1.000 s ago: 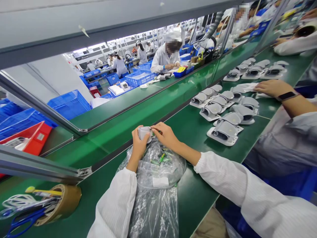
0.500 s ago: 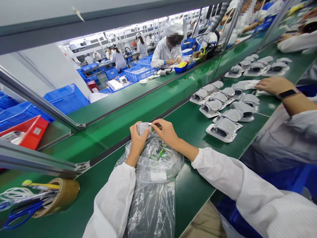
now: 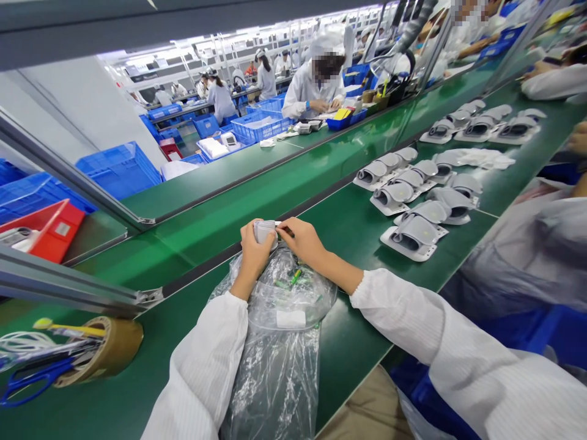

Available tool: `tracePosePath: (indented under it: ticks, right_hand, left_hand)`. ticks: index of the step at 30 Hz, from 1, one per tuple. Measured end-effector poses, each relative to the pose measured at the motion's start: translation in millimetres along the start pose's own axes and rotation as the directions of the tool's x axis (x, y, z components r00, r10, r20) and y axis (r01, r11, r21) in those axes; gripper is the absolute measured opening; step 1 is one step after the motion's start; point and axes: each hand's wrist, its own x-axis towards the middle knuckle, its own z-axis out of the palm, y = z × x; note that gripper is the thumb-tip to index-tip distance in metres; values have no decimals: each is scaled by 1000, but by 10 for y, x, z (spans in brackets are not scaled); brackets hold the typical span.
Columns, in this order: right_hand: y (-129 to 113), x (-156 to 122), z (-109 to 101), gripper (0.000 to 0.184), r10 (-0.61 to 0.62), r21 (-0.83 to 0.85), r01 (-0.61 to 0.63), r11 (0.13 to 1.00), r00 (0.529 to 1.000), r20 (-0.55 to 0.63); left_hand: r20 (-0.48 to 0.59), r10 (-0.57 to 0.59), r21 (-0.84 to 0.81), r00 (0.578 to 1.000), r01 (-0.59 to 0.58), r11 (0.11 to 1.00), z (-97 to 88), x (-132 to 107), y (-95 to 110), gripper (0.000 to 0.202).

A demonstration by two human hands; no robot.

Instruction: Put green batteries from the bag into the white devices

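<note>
My left hand [image 3: 253, 255] is closed around a small light-grey rounded piece [image 3: 263, 232], its fingers behind and its thumb in front. At that piece's right end, my right hand [image 3: 300, 239] pinches with thumb and forefinger. What sits between those fingertips is too small to make out; a bit of white shows beside them. Beneath both hands lies a clear plastic bag [image 3: 273, 366], with small green parts [image 3: 296, 277] and a white label [image 3: 290, 319] showing in its upper part.
Rows of grey cuffs on white plates [image 3: 415, 235] stand to the right, with white cloth or gloves [image 3: 486, 159] behind. At left are a cardboard roll [image 3: 123, 348] holding blue scissors [image 3: 39, 379], a metal post [image 3: 68, 165] and a red bin [image 3: 66, 229]. Co-workers sit beyond and at right.
The right fingertips have moved closer against the grey piece. A co-worker's hand at right has withdrawn from the white cloth, leaving it on the table. The view has shifted slightly.
</note>
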Motion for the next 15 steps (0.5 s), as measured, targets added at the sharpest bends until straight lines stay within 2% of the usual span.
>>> tracePosePath:
  ticks: [8,12,15]
  right_hand:
    - [-28,16,-11,16,-25,-93,25,995,1000,0]
    - [-97,63,-61,16,-80,-276,107,955,991,106]
    - [-163,75,-62,15,-45,-460,126,879,982,182]
  left_hand:
    - [-4,6,8,1000,-6,1000,17,-1,-8,36]
    - [-1,13,8,1000,-13,1000,18,0,-7,34]
    - [8,8,-1,1000,-8,1000,17,4,-1,33]
